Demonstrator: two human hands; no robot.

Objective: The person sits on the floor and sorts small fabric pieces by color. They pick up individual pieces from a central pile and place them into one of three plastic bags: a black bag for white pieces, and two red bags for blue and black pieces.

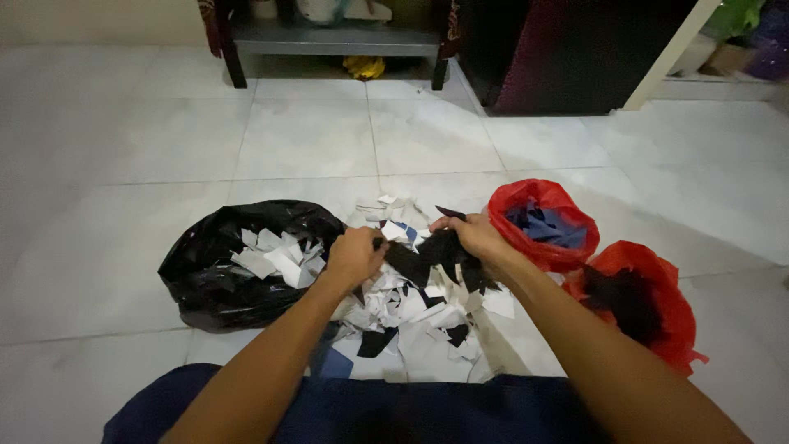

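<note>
A heap of mixed scraps, mostly white with some black and blue pieces, lies on the tiled floor in front of me. My left hand and my right hand both grip a bunch of black scraps held just above the heap. A black plastic bag with white scraps inside sits open at the left, close to my left hand. At the right stand two open red plastic bags: one holds blue scraps, the other holds black scraps.
A low dark-legged bench stands at the back with a yellow object under it. A dark cabinet is at the back right. My blue-clad lap fills the bottom edge. White floor tiles surround the heap.
</note>
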